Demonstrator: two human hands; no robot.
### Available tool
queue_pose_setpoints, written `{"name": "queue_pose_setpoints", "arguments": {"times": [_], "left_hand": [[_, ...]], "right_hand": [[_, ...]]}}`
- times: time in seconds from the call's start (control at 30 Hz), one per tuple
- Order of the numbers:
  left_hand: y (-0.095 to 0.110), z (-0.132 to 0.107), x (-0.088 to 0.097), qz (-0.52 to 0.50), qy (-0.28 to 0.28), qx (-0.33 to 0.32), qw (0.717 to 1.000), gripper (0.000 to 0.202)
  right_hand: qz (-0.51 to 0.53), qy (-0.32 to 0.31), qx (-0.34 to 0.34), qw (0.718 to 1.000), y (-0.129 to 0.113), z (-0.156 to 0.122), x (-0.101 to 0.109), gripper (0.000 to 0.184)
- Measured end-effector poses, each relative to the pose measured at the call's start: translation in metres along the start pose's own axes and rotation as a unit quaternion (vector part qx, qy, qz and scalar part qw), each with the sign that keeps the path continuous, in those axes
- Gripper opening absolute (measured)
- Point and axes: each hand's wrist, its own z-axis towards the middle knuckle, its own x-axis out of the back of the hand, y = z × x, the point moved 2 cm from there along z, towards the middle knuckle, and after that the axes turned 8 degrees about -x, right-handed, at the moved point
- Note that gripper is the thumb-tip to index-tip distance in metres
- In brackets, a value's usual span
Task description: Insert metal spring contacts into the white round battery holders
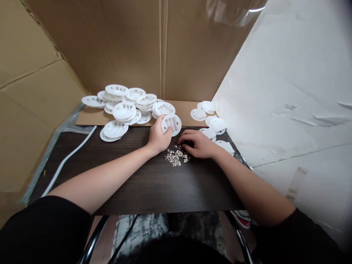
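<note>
My left hand (158,138) grips a white round plastic disc with slots (172,123), holding it tilted up above the dark wooden table (137,183). My right hand (198,143) rests palm down on the table, fingers curled over the far edge of a small pile of shiny metal clips (176,156); whether it pinches one is hidden. A heap of the same white discs (126,108) lies behind my left hand.
A smaller group of white discs (211,121) lies at the right rear by a white sheeted wall (288,91). Brown cardboard (137,44) stands behind and to the left. A white cable (68,157) runs along the table's left side.
</note>
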Motion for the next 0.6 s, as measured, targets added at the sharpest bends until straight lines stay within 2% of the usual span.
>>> {"name": "queue_pose_setpoints", "arguments": {"times": [0.2,0.43,0.6], "left_hand": [[0.001,-0.001,0.0,-0.023,-0.009,-0.011,1.0,0.038],[0.008,-0.003,0.001,-0.066,-0.047,-0.018,0.997,0.05],[0.01,-0.004,0.001,-0.067,-0.058,-0.017,0.996,0.04]], "right_hand": [[-0.004,-0.012,0.003,1.0,-0.001,0.0,-0.003,0.019],[-0.001,0.002,-0.003,1.0,-0.003,0.002,-0.003,0.013],[0.063,0.031,-0.05,0.996,-0.01,-0.002,0.003,0.006]]}}
